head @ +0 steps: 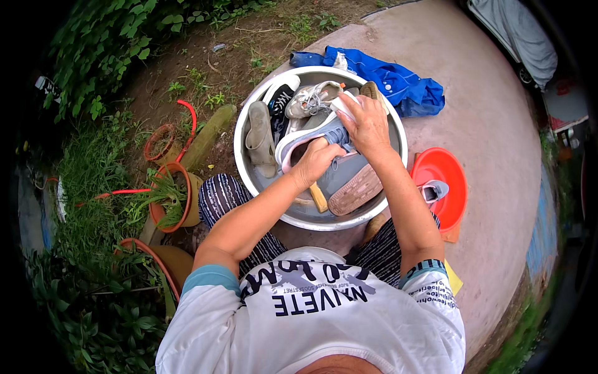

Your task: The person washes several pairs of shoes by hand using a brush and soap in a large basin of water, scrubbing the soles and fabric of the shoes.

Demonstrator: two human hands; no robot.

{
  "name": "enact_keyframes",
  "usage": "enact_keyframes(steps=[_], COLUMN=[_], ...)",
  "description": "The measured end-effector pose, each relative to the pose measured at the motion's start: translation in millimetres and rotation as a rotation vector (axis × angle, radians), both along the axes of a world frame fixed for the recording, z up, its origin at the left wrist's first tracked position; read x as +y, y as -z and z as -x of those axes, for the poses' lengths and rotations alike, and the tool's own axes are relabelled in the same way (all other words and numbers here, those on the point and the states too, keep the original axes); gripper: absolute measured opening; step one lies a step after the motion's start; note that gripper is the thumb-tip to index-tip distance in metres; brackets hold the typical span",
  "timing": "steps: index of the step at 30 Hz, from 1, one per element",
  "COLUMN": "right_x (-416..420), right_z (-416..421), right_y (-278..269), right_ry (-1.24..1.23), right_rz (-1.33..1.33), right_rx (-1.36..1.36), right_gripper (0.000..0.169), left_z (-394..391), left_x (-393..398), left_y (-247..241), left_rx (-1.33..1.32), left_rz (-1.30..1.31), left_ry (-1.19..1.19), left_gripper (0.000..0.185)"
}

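Observation:
Both my hands are over a round metal basin of water and shoes. My left hand grips the opening of a blue-grey sneaker with a white sole. A small white block, perhaps soap, is between the thumb and fingers of my right hand, at the sneaker's toe end. A wooden handle sticks out below my left hand, its other end hidden. Beside it lies a shoe with its pinkish sole up. Also in the basin are a beige slipper, a black shoe and a pale laced sneaker.
A red plastic basin holding a grey shoe stands at the right. Blue cloth lies behind the metal basin. Potted plants and a red hose are at the left. A covered vehicle stands at the upper right.

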State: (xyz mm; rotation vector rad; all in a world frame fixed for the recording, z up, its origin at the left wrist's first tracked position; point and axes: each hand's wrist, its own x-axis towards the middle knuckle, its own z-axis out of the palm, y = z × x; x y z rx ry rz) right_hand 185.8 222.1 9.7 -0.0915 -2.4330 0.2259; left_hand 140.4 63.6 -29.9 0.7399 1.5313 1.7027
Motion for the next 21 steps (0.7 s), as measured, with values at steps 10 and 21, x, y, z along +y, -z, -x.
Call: enact_keyframes(steps=[10,21], right_x=[-20.5,-25.8], right_z=[-1.0,8.9], right_y=[8.8,22.3], right_ry=[0.087,0.077], right_rz=[0.117,0.316], right_rx=[0.075,0.050], right_gripper=[0.049,0.043], left_z=[5.1,0.0], left_x=[-3.5,3.1], left_y=[-40.3,-27.1], left_rx=[-0.856,-0.966], left_rz=[-0.506,-0.512], left_ry=[-0.024,-0.043], left_gripper=[0.088,0.079])
